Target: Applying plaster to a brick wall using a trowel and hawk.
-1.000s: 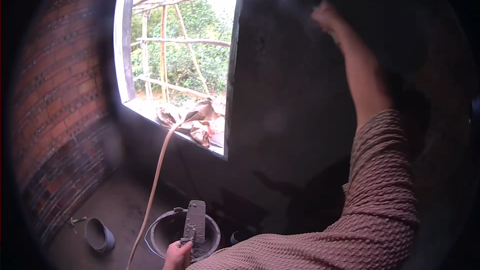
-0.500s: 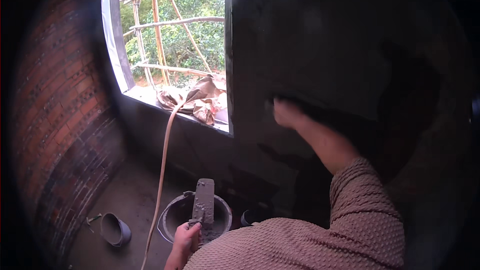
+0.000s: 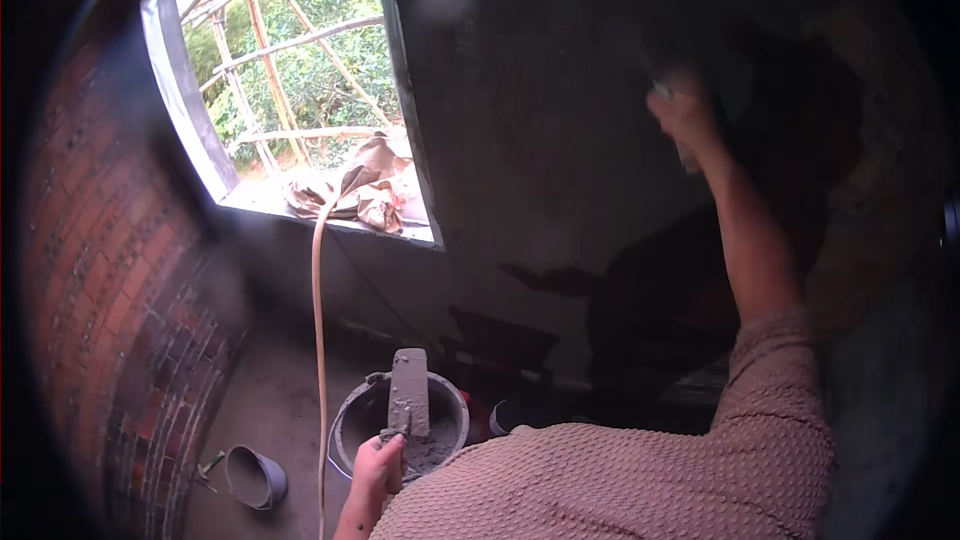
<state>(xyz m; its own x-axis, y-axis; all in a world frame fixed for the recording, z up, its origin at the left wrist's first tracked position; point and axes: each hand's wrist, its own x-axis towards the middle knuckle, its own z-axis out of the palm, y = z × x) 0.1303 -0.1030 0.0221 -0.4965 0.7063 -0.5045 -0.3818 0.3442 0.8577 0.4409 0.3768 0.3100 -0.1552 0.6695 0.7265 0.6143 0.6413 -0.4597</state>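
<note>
My left hand (image 3: 378,465) is closed round the handle of a trowel (image 3: 409,390) with a long flat blade, coated in grey mortar. That blade points away from me over a bucket (image 3: 462,418) holding wet mortar (image 3: 428,452). Up at the right, my right hand (image 3: 688,120) is raised against the dark plastered wall (image 3: 530,130). Its fingers wrap round a handle, whose pale end shows below the fist. The tool looks like a plastering trowel, but motion blur and shadow hide its blade.
A window opening (image 3: 225,185) with wooden poles outside is at the left. Crumpled brown sacking (image 3: 375,190) lies on its sill, and a pale hose (image 3: 318,325) hangs down from there. A small bucket (image 3: 255,478) lies tipped on the floor near a brick wall (image 3: 110,270).
My right hand has swept up and to the right along the wall. My left hand and its trowel stay over the bucket. The view has shifted to the right.
</note>
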